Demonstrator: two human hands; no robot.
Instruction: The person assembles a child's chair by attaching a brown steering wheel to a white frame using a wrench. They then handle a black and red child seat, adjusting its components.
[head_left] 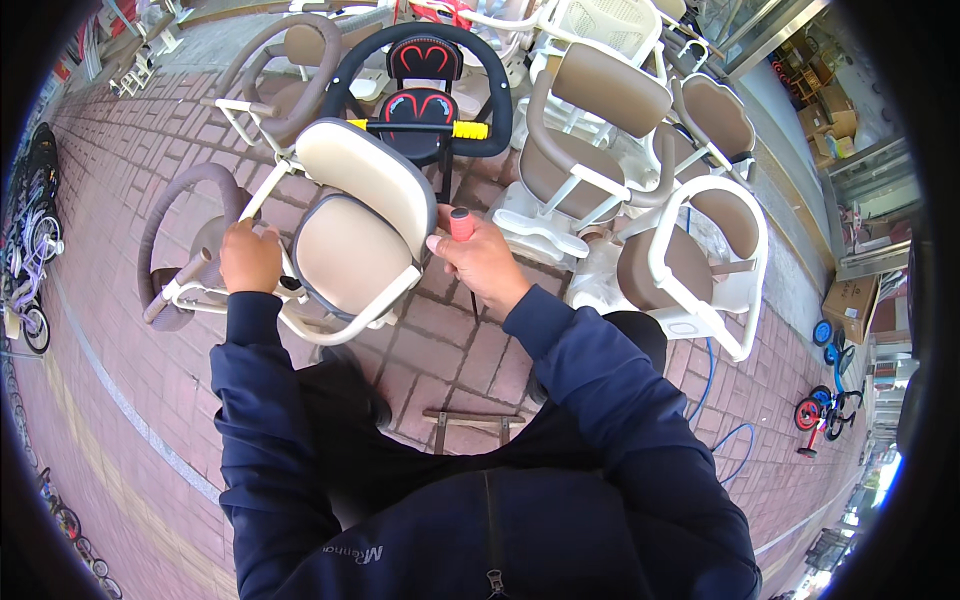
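Observation:
In front of me stands a child seat (352, 255) with a cream backrest and cushion, grey edging and a white tube frame. My left hand (250, 258) is closed round the white frame tube (266, 190) on the seat's left side. Beside the backrest's right edge, my right hand (485, 262) is closed on a screwdriver with a red handle (461, 224). Its thin dark shaft (474, 302) points down below the fist. My right thumb lies close to the backrest edge; whether it touches cannot be made out.
Brown child seats (575, 170) crowd the right, one with a white hoop (755, 260). A black seat with red trim (425, 62) stands behind. Grey padded rings (160, 240) lie left. A low wooden stool (470, 418) sits between my legs; a blue hose (708, 380) crosses the paving.

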